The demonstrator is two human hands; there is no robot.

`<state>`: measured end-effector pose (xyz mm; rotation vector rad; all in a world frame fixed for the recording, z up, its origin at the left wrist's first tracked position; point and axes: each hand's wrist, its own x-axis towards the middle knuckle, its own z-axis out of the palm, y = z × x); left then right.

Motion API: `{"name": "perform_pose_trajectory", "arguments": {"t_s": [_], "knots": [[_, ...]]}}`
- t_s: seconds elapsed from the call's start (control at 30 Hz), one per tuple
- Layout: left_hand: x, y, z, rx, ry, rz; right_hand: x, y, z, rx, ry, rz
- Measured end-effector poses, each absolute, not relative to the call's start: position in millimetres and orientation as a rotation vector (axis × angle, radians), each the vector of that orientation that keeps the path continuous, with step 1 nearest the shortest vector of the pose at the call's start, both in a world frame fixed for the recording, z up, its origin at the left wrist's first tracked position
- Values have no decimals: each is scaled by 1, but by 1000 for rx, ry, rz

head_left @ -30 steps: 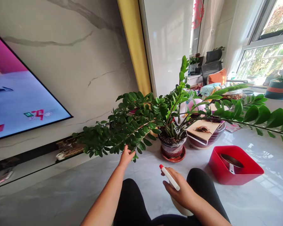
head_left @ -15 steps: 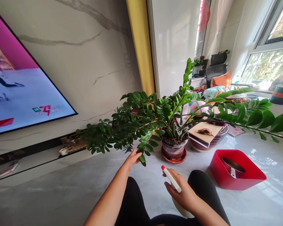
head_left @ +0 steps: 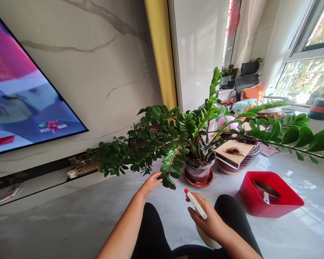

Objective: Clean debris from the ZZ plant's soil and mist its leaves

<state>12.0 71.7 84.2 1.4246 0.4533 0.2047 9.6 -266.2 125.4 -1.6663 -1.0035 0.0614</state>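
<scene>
Tending the potted plant (head_left: 197, 144): left hand (head_left: 150, 183) reaching out with fingers loosely curled, fingertips touching the drooping leaf cluster (head_left: 169, 172) just ahead of them; right hand (head_left: 209, 221) wrapping around a white spray bottle (head_left: 196, 204), red tip pointing away past the knuckles. Probably lining up to mist; calling next for steadying that cluster and aiming the nozzle at it.
</scene>
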Motion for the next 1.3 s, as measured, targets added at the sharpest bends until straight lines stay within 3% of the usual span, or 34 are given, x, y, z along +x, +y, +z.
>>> {"name": "perform_pose_trajectory", "arguments": {"t_s": [0.33,0.5,0.67,0.87,1.07,1.3], "knots": [[22,11,100,1162,217,287,1,-269,145,-1642,-1059,-19],[29,17,106,1133,244,311,-5,-276,157,-1652,-1081,-74],[17,57,102,975,295,354,-3,-286,130,-1677,-1061,-253],[2,92,81,606,250,556,6,-289,103,-1685,-1073,-245],[17,79,69,357,131,693,12,-284,92,-1689,-1059,-159],[51,57,88,241,72,660,16,-288,92,-1667,-1020,-40]]}}
